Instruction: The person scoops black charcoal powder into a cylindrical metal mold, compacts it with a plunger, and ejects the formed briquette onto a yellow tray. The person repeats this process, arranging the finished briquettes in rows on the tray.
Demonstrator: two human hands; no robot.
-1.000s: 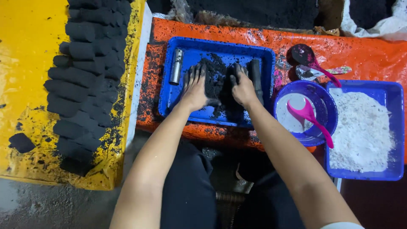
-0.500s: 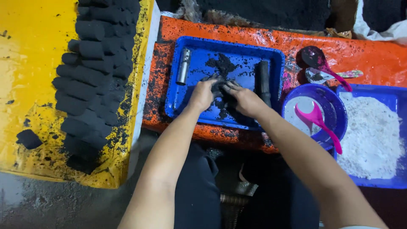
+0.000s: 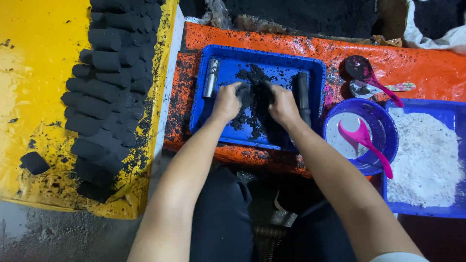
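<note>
— Where's the black mix?
— Heaped in the blue tray [image 3: 310, 68]. My left hand [image 3: 225, 103] and right hand [image 3: 283, 106] cup the black mix [image 3: 257, 97] between them, pressing inward so it clumps.

Two hands, left [image 3: 226, 103] and right [image 3: 283, 107]. Two blue trays [image 3: 209, 121] [image 3: 451, 109]. Two cylinders: one metal [image 3: 210, 78], one black [image 3: 302, 94]. One purple bowl [image 3: 383, 121]. Three spoons: pink [image 3: 364, 138], dark [image 3: 361, 68], small [image 3: 361, 88]. Black briquettes [image 3: 104, 73]: too many to count.

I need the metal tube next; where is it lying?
In the head view, the metal tube lies at the left end of the blue tray, just beyond the left hand.
</note>
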